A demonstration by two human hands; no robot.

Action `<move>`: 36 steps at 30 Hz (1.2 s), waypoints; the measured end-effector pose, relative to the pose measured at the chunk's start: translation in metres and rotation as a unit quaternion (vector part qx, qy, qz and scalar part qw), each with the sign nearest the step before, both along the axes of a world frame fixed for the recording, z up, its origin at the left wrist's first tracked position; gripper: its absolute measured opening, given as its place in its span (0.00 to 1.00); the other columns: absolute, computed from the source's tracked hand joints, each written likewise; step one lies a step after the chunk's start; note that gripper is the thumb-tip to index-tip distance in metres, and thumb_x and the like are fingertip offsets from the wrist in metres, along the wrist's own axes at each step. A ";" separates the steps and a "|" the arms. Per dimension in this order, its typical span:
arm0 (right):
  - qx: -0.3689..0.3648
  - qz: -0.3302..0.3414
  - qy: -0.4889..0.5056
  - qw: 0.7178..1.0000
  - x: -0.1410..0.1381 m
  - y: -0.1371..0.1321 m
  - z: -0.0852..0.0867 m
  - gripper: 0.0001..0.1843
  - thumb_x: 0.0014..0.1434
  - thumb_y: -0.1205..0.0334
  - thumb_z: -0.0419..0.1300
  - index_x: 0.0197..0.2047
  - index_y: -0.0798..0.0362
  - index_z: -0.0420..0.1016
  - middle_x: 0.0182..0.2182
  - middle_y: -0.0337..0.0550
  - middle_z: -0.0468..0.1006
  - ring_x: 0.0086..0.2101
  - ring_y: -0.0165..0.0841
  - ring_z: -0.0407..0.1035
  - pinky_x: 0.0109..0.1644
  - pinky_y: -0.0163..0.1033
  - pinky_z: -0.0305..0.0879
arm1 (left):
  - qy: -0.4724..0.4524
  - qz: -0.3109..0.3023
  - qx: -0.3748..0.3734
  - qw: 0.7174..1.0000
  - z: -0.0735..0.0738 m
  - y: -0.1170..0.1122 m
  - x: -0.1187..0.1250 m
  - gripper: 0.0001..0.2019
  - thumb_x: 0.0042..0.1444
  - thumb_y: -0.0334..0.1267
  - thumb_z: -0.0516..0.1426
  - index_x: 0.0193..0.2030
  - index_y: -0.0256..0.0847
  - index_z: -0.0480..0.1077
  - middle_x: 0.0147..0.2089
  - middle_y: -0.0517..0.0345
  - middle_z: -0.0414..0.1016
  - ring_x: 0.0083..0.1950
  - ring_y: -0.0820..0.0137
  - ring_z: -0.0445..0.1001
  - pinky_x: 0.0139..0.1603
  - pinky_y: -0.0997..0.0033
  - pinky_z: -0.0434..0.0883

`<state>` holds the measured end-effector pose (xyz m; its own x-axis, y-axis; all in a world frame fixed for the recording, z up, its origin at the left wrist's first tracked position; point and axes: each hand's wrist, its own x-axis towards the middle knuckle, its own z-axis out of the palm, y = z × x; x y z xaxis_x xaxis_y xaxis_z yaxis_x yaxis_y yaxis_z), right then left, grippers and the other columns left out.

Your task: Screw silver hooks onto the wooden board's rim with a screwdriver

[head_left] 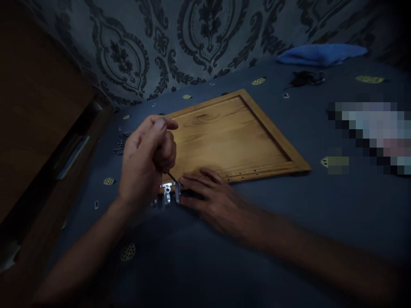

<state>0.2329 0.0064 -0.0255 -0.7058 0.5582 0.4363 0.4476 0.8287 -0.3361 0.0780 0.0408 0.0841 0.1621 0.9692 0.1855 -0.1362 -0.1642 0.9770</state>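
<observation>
A wooden panel (221,137) with a raised frame lies flat on dark blue patterned fabric. Metal hinges (167,189) sit along its near edge, at the left. My left hand (146,156) is closed above them, around a screwdriver (172,177); only the thin dark shaft shows, slanting down towards the hinges, and the handle is hidden in the fist. Stretched along the near edge, my right hand (218,201) rests with its fingers out, the fingertips beside the rightmost hinge and the shaft's tip. Whether a fingertip steadies the tip or hinge cannot be told. Small dark holes dot the panel's near edge.
Dark metal pieces (122,142) lie left of the panel. A blue cloth (321,54) and a small black object (306,78) lie at the back right. A blurred-out item (379,132) is at the right. Wooden furniture (41,107) borders the left side.
</observation>
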 end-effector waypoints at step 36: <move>-0.024 -0.004 -0.022 0.999 0.002 -0.002 0.004 0.19 0.65 0.69 0.61 0.58 0.48 0.78 0.63 0.51 0.73 0.64 0.45 0.63 0.69 0.61 0.56 | -0.034 0.002 0.026 0.999 -0.004 -0.005 -0.006 0.14 0.58 0.46 0.67 0.32 0.37 0.73 0.19 0.69 0.52 0.20 0.79 0.49 0.20 0.78 0.53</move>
<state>0.2347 0.0047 -0.0216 -0.7193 0.5830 0.3779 0.4688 0.8087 -0.3553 0.0718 0.0359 0.0805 0.1431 0.9586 0.2461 -0.2002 -0.2155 0.9558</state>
